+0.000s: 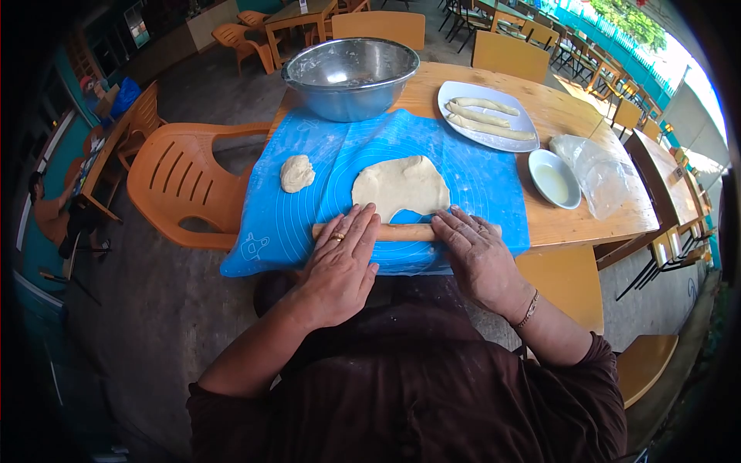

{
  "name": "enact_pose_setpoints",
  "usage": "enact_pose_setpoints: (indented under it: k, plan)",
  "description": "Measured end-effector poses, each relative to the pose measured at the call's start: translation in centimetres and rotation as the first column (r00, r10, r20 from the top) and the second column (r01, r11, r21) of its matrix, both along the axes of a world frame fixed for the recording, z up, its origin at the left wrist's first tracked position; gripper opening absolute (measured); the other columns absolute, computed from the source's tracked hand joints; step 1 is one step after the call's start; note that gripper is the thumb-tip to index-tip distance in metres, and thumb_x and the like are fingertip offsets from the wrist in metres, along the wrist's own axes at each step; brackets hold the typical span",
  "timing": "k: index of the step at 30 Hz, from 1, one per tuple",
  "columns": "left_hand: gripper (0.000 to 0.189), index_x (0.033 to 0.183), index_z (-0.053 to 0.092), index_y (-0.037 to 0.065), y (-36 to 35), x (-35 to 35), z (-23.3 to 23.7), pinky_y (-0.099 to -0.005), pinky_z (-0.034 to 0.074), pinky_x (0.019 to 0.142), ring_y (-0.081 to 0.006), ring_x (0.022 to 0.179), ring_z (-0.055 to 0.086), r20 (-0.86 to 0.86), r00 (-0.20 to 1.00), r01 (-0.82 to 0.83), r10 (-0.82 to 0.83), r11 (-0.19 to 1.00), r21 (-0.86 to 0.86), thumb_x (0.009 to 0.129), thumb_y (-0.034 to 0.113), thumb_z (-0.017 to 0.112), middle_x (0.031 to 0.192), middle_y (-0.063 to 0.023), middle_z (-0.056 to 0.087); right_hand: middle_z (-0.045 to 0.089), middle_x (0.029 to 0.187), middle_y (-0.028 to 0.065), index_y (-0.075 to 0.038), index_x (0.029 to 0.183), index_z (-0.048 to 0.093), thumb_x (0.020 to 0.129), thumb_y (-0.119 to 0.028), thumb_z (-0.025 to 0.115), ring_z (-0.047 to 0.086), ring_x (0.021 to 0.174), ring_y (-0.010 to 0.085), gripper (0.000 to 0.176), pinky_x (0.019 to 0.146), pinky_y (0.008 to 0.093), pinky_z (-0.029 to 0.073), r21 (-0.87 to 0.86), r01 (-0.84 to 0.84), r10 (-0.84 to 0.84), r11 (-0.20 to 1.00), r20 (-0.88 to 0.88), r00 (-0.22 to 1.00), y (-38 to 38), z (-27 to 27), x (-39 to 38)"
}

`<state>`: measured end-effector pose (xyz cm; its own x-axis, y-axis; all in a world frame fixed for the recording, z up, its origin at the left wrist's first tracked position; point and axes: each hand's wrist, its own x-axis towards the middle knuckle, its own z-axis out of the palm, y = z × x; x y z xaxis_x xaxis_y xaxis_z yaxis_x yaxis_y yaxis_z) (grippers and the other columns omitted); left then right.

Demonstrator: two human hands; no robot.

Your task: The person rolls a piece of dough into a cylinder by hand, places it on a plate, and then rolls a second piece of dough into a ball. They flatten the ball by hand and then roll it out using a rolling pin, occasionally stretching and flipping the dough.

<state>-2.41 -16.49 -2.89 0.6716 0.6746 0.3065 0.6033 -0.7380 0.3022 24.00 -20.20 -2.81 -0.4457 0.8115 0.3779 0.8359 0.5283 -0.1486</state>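
Note:
A wooden rolling pin (405, 232) lies crosswise near the front edge of a blue silicone mat (270, 224). My left hand (340, 270) rests on its left part, fingers stretched out over the wood. On the right part lies my right hand (480, 262), also flat with fingers extended. Just beyond the pin, a flattened sheet of dough (401, 187) spreads over the mat, with a notch in its near edge and a slightly folded far edge. A small lump of dough (296, 174) sits to the left of the sheet.
Behind the mat stands a metal bowl (347, 96). A white plate (482, 139) at right holds several dough strips (482, 116). Nearby are a small white bowl (554, 181) and a clear plastic bag (606, 181). An orange chair (185, 177) adjoins the table's left side; a person (55, 208) sits far left.

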Motion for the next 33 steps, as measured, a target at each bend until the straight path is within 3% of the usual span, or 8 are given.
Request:
enact_pose_setpoints:
  k: [2,8,14,19,22,24,28,33]
  plan:
    - [0.048,0.135,0.046,-0.007,0.2,-0.1,-0.7,-0.0484,0.032,0.109,-0.0394,0.126,0.047,0.116,0.993,-0.010,-0.002,0.995,0.100,0.090,0.007,0.054,0.135,-0.0231,0.051,0.058,0.129,0.0162,-0.003,0.132,0.054,0.083,-0.006,0.060,0.054,0.121,0.0357,0.050,0.099,0.0470,0.042,-0.033,-0.020,0.017,0.999,-0.080,0.997,0.3,0.0,0.2]
    - [0.034,0.117,0.061,-0.002,1.8,0.9,1.6,-0.0423,0.043,0.087,-0.0329,0.099,0.055,0.278,0.960,-0.016,-0.035,0.984,0.179,0.084,-0.006,0.055,0.107,-0.0162,0.059,0.062,0.101,0.0087,-0.009,0.115,0.067,0.076,0.004,0.061,0.059,0.099,0.0314,0.042,0.082,0.0428,0.046,0.055,-0.055,0.065,0.997,-0.201,0.977,2.0,3.4,0.5]
    - [0.041,0.123,0.060,-0.002,8.1,2.2,3.0,-0.0441,0.044,0.093,-0.0344,0.101,0.054,0.234,0.972,-0.037,-0.007,0.983,0.182,0.083,-0.008,0.056,0.106,-0.0156,0.058,0.060,0.101,0.0105,-0.010,0.110,0.069,0.079,0.000,0.062,0.058,0.100,0.0333,0.033,0.083,0.0455,0.047,0.055,0.017,-0.002,0.998,-0.245,0.969,9.6,2.1,1.3]
    - [0.044,0.135,0.052,-0.002,10.3,1.9,0.6,-0.0447,0.038,0.109,-0.0379,0.127,0.047,-0.001,0.996,-0.085,0.086,0.993,0.076,0.092,0.004,0.050,0.135,-0.0217,0.052,0.059,0.098,0.0137,-0.011,0.110,0.070,0.089,-0.014,0.059,0.058,0.100,0.0340,0.024,0.086,0.0470,0.048,0.039,0.023,-0.015,0.999,-0.181,0.983,11.5,1.0,-0.1]
    - [0.048,0.141,0.044,-0.005,9.7,1.8,0.0,-0.0456,0.029,0.117,-0.0384,0.141,0.035,-0.038,0.994,-0.101,0.102,0.995,0.028,0.096,0.012,0.045,0.147,-0.0240,0.042,0.061,0.106,0.0157,-0.006,0.111,0.068,0.097,-0.033,0.051,0.057,0.109,0.0365,0.035,0.093,0.0479,0.046,-0.077,0.158,-0.162,0.985,-0.054,0.985,11.4,1.5,-0.4]
    - [0.050,0.142,0.041,-0.007,9.3,1.7,-0.2,-0.0460,0.026,0.118,-0.0383,0.142,0.033,-0.060,0.992,-0.113,0.115,0.993,0.032,0.095,0.012,0.045,0.147,-0.0246,0.042,0.059,0.123,0.0218,0.003,0.118,0.062,0.100,-0.047,0.042,0.054,0.118,0.0399,0.056,0.100,0.0499,0.041,0.099,0.253,-0.267,0.962,0.164,0.950,12.2,0.5,-0.5]
    - [0.055,0.143,0.037,-0.009,8.4,1.6,-0.2,-0.0482,0.020,0.120,-0.0397,0.144,0.030,-0.064,0.991,-0.116,0.120,0.991,0.066,0.092,0.011,0.045,0.148,-0.0269,0.040,0.051,0.138,0.0283,0.009,0.126,0.053,0.100,-0.051,0.040,0.047,0.130,0.0420,0.067,0.107,0.0504,0.036,-0.095,0.317,-0.296,0.944,0.184,0.937,11.0,1.1,-1.2]
    - [0.060,0.145,0.032,-0.010,6.4,1.5,-0.4,-0.0517,0.018,0.120,-0.0423,0.144,0.027,-0.026,0.996,-0.088,0.091,0.993,0.076,0.089,0.008,0.045,0.149,-0.0289,0.035,0.044,0.144,0.0289,0.006,0.138,0.044,0.100,-0.052,0.041,0.039,0.138,0.0416,0.070,0.113,0.0523,0.030,0.045,0.279,-0.283,0.959,0.173,0.943,8.9,0.1,-0.5]
